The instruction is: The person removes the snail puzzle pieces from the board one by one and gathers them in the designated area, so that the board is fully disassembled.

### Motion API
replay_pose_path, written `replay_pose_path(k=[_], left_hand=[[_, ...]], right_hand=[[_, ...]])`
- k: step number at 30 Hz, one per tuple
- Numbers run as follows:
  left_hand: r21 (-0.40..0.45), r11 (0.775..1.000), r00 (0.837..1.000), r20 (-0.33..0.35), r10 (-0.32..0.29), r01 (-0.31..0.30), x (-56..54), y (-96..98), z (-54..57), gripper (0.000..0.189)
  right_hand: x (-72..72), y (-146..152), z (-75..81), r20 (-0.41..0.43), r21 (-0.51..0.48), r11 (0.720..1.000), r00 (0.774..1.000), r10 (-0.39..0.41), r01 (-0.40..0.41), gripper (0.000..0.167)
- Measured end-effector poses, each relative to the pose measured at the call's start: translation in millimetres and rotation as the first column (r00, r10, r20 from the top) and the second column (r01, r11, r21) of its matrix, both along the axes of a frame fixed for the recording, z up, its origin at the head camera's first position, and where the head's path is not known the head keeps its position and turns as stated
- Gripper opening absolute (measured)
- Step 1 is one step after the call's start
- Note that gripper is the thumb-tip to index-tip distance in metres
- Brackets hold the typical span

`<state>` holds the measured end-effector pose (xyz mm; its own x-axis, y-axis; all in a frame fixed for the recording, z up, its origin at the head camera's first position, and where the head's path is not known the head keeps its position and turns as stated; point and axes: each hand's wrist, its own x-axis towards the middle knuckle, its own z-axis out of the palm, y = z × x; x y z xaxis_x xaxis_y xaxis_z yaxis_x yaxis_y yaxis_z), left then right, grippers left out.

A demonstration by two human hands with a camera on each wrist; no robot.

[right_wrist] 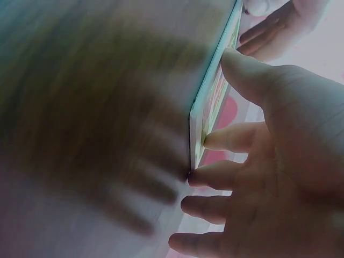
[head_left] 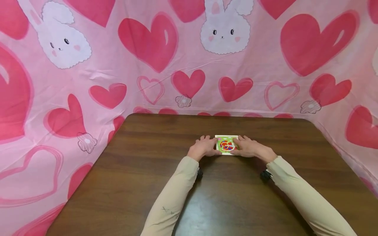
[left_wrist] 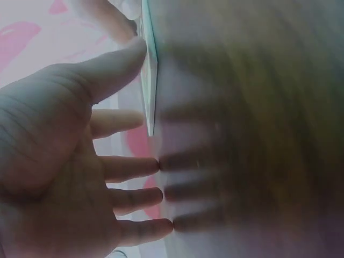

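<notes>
A small flat square board (head_left: 226,144) with a white border and a green face lies on the brown table, with a round red, blue and yellow pattern on it. My left hand (head_left: 203,147) is at its left side, its fingers spread and its thumb at the near left corner. From the right, my right hand (head_left: 250,147) touches it with the thumb (right_wrist: 242,72) and index fingertip on its face. In the left wrist view the board's pale edge (left_wrist: 151,80) shows beside the left thumb, while the other fingertips rest by the tabletop.
The brown wooden table (head_left: 141,183) extends around both forearms. Behind it and along both sides hangs a pink cloth (head_left: 257,62) printed with hearts and rabbits. A dark wrist device (head_left: 266,175) sits under the right cuff, and another (head_left: 199,173) under the left.
</notes>
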<state>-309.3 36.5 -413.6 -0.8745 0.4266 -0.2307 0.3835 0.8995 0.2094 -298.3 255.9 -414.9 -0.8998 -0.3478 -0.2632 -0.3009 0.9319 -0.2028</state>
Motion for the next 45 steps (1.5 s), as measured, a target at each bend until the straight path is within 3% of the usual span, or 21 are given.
replay_pose_path(k=[18,27,30,36,41,45], left_hand=[[-0.002,0.999,0.998,0.045,0.037,-0.037,0.6,-40.4,4.6,0.075],[-0.011,1.000,0.998,0.056,-0.005,0.006,-0.7,-55.9,4.9,0.075],[-0.014,1.000,0.998,0.058,-0.012,0.013,-1.0,-56.9,6.0,0.075],[-0.026,1.000,0.998,0.057,-0.003,0.004,-0.7,-55.9,7.5,0.075],[-0.025,1.000,0.999,0.046,-0.010,0.011,-1.6,-55.5,7.0,0.075],[-0.023,1.000,0.999,0.048,-0.006,0.007,-2.4,-56.3,6.6,0.076]], right_hand=[[0.1,-46,1.8,-0.025,0.047,0.998,0.998,0.054,-0.052,0.074],[-0.4,-58,6.3,-0.045,0.073,0.992,0.993,0.107,-0.103,0.066],[-5.5,-58,9.0,-0.096,0.048,0.991,0.987,0.131,-0.126,0.055],[-19.3,-60,12.2,-0.204,-0.111,0.980,0.969,0.139,-0.164,0.048],[-29.2,-64,14.0,-0.190,-0.249,0.955,0.975,0.113,-0.160,0.037],[-36.8,-68,13.6,-0.173,-0.305,0.943,0.981,0.085,-0.135,0.031]])
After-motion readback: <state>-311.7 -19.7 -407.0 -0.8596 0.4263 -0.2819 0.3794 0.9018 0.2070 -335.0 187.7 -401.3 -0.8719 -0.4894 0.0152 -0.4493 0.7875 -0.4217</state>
